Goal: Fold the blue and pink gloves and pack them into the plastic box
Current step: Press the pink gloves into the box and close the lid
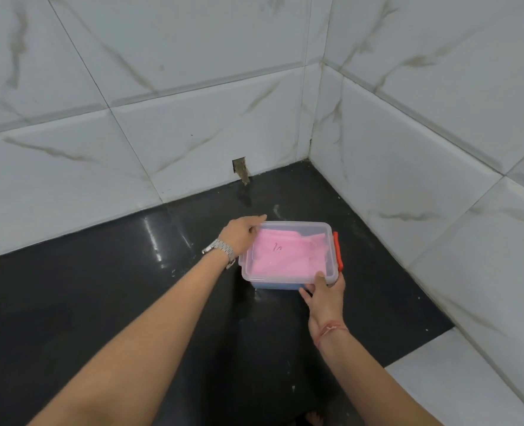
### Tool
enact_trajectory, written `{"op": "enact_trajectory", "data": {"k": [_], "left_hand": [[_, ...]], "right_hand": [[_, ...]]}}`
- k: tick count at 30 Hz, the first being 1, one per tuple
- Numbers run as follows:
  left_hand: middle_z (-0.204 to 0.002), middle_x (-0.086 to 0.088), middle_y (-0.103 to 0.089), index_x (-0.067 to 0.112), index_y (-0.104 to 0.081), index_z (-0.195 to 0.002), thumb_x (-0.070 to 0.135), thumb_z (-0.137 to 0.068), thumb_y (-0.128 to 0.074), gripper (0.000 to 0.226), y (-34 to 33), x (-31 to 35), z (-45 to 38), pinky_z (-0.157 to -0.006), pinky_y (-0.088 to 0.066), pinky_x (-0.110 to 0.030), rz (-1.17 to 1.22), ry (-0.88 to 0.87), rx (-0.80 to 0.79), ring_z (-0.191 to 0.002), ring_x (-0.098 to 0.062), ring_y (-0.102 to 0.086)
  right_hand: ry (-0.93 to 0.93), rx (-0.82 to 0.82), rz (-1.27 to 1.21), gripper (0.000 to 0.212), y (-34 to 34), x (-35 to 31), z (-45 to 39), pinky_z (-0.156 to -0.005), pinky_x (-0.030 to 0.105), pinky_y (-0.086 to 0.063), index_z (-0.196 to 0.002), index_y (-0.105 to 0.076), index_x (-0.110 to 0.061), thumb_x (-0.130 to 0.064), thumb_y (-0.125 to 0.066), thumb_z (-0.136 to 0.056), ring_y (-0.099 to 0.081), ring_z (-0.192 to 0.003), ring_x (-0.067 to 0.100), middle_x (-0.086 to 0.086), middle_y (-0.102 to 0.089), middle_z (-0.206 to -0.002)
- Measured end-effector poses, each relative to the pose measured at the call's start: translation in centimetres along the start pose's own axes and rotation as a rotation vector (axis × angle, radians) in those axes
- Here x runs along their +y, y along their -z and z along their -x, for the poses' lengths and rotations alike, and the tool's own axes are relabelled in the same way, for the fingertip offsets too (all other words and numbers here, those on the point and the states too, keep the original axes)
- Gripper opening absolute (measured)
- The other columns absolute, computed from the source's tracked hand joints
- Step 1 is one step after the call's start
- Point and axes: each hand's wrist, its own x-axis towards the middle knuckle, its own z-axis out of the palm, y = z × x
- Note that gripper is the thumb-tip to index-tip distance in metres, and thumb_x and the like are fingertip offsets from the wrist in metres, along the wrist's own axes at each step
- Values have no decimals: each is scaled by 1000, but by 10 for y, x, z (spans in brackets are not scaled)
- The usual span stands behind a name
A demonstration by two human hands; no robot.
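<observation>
A clear plastic box [322, 229] with its clear lid on stands on the black counter. Through the lid I see the folded pink glove [282, 253] on top. A strip of blue glove [273, 285] shows through the near wall at the bottom. An orange latch [338, 250] runs down the box's right side. My left hand [245, 233] rests against the box's far left corner, fingers along the rim. My right hand [323, 290] grips the near right corner, thumb on the lid.
The glossy black counter [131, 287] meets white marbled wall tiles [193, 133] behind and on the right, forming a corner. A small chipped hole [240, 170] sits at the wall's base. A white tile ledge [457, 388] lies at the lower right.
</observation>
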Motion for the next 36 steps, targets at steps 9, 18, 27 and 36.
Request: {"op": "enact_trajectory", "data": {"k": [9, 18, 27, 36], "left_hand": [[-71, 6, -72, 27, -66, -87, 21, -77, -60, 13, 5, -2, 28, -48, -44, -15, -75, 263, -12, -48, -6, -66], [-72, -9, -69, 6, -57, -86, 17, -84, -73, 20, -35, -12, 93, -53, -56, -20, 1248, 684, -90, -72, -24, -74], [-75, -2, -71, 13, -54, -89, 33, -89, -66, 23, -39, -8, 99, -62, -53, -23, 1105, 639, -92, -80, -18, -72], [-62, 1, -66, 13, -51, -85, 35, -91, -62, 25, -43, -7, 101, -48, -46, -18, 1017, 561, -57, -66, -18, -69]], "right_hand": [[68, 8, 271, 54, -13, -48, -81, -108, 48, -41, -146, -32, -21, -32, -52, -97, -48, -129, 25, 7, -46, -146], [85, -290, 566, 34, -18, -27, -43, -82, 36, -56, -132, -38, -27, -34, -44, -100, -60, -99, 12, -2, -55, -121], [-107, -234, 262, 39, 24, 7, 0, -89, 37, -53, -123, -44, -25, -42, -59, -91, -57, -109, 18, -1, -53, -124], [-50, -200, 402, 41, 30, 8, 2, -68, 28, -51, -119, -52, -19, -47, -58, -90, -60, -82, 15, 4, -65, -101]]}}
